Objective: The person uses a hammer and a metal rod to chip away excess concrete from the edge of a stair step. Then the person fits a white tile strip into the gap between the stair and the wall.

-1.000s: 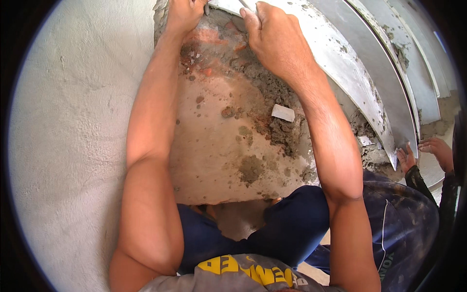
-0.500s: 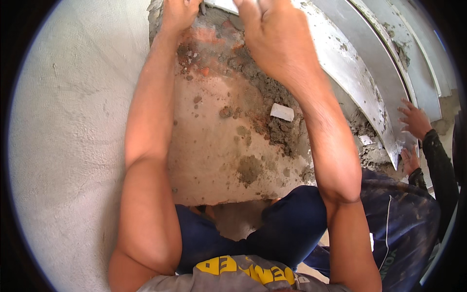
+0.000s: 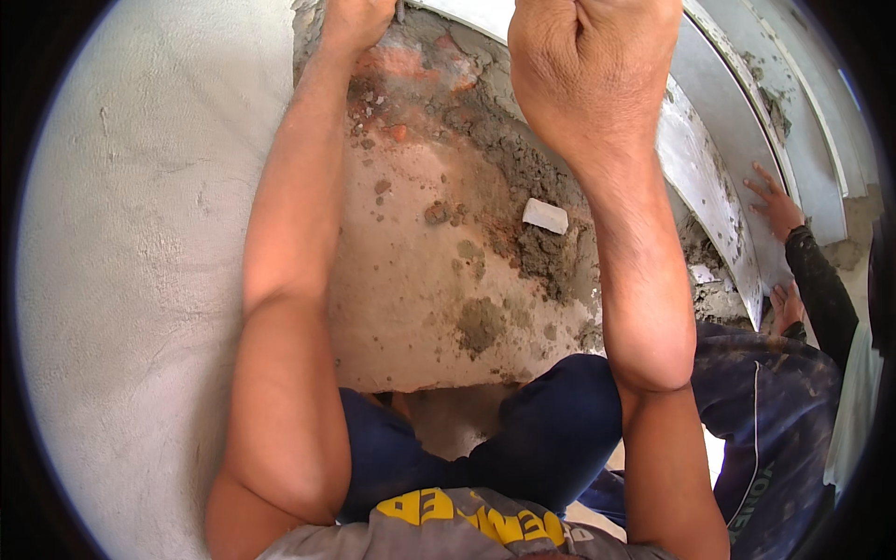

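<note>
My left hand [image 3: 359, 21] is at the top edge, by the corner where the plastered wall meets the rough mortar. Its fingers look curled, and a thin grey edge shows beside them; what they hold is mostly cut off. My right hand [image 3: 597, 79] is raised over the white slab [image 3: 705, 168], closed like a fist, its fingertips and anything in them out of the picture. Below my hands lies a dusty landing [image 3: 411, 280] with exposed red brick [image 3: 397, 63] and a ridge of wet grey mortar [image 3: 541, 252]. A small white block [image 3: 545, 216] sits on that mortar.
Grey plastered wall [image 3: 140, 233] runs close along my left arm. Curved pale slabs [image 3: 737, 103] rise like steps at the right. Another person's hands [image 3: 777, 201], in dark sleeves, touch a slab there; that person's dark-clad legs [image 3: 765, 411] are beside my right elbow.
My right hand has moved to the right and looks larger. My left hand has shifted slightly right. The other person's upper hand has moved up and left along the slab.
</note>
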`<state>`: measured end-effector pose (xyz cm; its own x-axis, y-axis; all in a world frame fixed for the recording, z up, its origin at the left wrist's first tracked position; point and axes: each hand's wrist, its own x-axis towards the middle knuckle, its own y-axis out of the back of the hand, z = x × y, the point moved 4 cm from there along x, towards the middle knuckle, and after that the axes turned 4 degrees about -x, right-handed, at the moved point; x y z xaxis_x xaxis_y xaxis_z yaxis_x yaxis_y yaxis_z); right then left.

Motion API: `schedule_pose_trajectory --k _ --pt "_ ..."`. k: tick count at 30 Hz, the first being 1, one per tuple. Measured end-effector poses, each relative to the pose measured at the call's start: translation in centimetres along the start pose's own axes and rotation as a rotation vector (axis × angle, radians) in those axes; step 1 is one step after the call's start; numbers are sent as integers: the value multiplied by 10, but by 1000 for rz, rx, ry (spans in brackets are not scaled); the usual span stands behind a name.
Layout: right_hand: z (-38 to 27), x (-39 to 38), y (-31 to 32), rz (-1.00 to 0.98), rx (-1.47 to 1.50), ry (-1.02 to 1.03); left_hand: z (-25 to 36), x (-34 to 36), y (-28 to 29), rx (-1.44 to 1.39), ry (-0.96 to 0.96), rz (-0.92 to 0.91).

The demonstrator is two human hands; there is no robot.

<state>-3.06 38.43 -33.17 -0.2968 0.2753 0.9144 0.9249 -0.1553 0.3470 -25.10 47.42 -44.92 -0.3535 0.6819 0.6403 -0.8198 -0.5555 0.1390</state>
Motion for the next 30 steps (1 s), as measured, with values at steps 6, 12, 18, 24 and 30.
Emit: schedule_pose_trajectory --k 6,12,18,24,30 --pt "50 -40 -32 -513 -331 -297 -6 2 1 126 -132 0" --pt "10 -8 -2 -114 -129 -37 -8 6 -6 -48 -72 -10" --pt "41 -33 -29 -506 -281 -383 -15 9 4 79 -50 35" --pt "3 -5 -9 -180 -59 -177 -7 4 -1 -30 -79 1" --pt "43 -30 -23 -531 -239 -484 -14 6 2 186 -98 108"
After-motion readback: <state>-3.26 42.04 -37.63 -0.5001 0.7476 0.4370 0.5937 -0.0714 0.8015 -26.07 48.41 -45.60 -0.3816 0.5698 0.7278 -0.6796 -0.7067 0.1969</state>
